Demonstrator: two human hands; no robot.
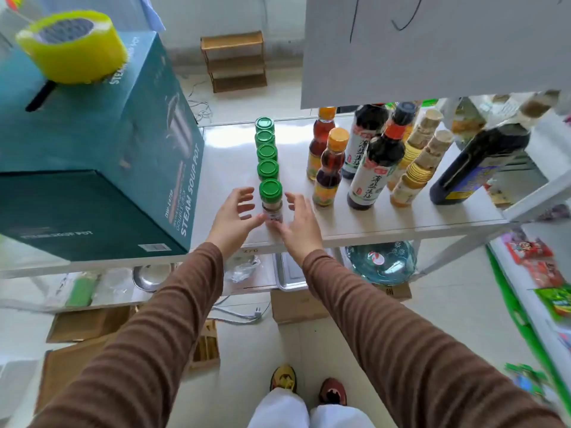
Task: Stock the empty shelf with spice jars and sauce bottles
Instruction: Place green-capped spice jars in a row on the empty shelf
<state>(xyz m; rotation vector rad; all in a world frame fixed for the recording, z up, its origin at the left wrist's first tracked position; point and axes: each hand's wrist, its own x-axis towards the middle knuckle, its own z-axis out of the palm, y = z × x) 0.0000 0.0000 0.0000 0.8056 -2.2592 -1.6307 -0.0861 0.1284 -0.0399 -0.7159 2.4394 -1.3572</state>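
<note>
Front spice jar [271, 201], green lid, upright near front edge of white shelf [401, 223]; heads row of four more green-lidded jars [265, 148] running toward 12 o'clock. Left hand [232, 219] at jar's 9 o'clock, right hand [299, 222] at 3 o'clock; both with fingers spread, released; thumbs near jar base, contact unclear. Sauce bottles [367, 156] grouped at 2 o'clock. Teal box [102, 156] at 9 o'clock.

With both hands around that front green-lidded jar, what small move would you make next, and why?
Probably nudge the front jar straight into line, then let go. Both the left hand and right hand flank it with fingers spread, and it already stands upright at the front of the row of green-lidded jars.
</note>
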